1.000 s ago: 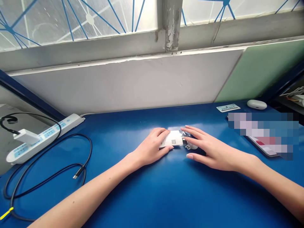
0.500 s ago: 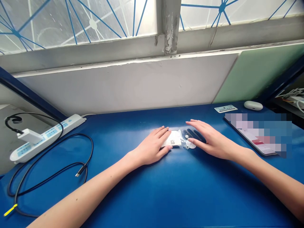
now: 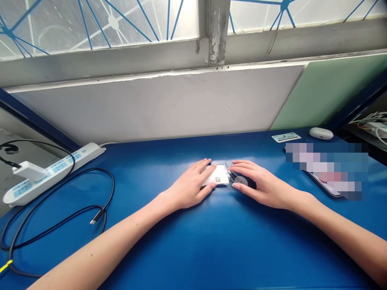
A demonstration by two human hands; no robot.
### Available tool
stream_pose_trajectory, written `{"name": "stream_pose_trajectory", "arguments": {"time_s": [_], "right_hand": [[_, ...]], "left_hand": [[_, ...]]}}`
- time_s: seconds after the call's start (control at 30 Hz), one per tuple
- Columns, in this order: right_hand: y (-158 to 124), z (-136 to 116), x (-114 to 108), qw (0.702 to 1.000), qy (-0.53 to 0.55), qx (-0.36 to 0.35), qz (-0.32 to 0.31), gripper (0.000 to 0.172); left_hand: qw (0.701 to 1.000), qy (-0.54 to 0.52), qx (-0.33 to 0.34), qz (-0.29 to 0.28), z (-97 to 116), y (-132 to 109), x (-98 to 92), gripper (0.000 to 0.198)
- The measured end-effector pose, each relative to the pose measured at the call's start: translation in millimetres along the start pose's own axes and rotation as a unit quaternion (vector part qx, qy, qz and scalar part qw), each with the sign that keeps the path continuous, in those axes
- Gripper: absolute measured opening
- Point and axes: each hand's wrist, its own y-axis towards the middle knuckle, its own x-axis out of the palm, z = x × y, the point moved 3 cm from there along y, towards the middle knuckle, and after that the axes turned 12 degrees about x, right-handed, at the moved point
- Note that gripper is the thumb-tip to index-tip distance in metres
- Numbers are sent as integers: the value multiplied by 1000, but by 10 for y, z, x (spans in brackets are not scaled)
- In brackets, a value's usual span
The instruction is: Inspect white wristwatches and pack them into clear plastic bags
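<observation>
A small clear plastic packet with a white label (image 3: 221, 175) lies flat on the blue table (image 3: 193, 249). My left hand (image 3: 193, 183) rests on the packet's left part, palm down, fingers spread over the label's edge. At the packet's right end is my right hand (image 3: 261, 181), its fingers apart and its fingertips at the clear plastic edge. Between its thumb and fingers a round greyish disc (image 3: 241, 181) shows on the table; whether it is inside the plastic I cannot tell.
A white power strip (image 3: 57, 171) with a charger (image 3: 30, 171) stands at the left, beside a coiled black cable (image 3: 111, 181). At the right are a blurred-out phone (image 3: 335, 192), a card (image 3: 286, 137) and a white earbud case (image 3: 321, 133). A wall panel (image 3: 151, 108) borders the back.
My right hand has moved left and down, its fingertips now at the packet's right edge. The small items beside the packet are now mostly hidden. My left hand stays on the packet.
</observation>
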Motion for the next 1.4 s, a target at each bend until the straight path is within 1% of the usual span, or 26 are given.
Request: {"name": "stream_pose_trajectory", "arguments": {"time_s": [0.07, 0.13, 0.27, 0.4, 0.57, 0.77, 1.1, 1.4], "right_hand": [[-11, 6, 16, 1000, 7, -5, -16, 52], [-9, 8, 23, 999, 15, -15, -25, 54], [20, 6, 30, 998, 38, -37, -18, 45], [40, 30, 38, 998, 58, -21, 20, 39], [54, 17, 47, 996, 60, -19, 56, 29], [62, -16, 76, 995, 75, -15, 57, 27], [-2, -61, 166, 993, 2, -32, 110, 26], [-9, -70, 203, 989, -35, -4, 144, 23]], "left_hand": [[1000, -3, -2, 4, -2, 1, 3, 55], [1000, -6, -3, 9, -7, 3, 8, 55], [1000, -14, -6, 4, -19, 9, 10, 55], [1000, -21, 4, -4, -8, 19, -19, 55], [1000, -20, 19, 7, 9, 27, -51, 52], [999, -16, 30, 4, 5, 30, -41, 51], [999, 2, 38, -15, 21, 30, -32, 51], [998, 14, 44, -31, 50, 58, -45, 53]]}}
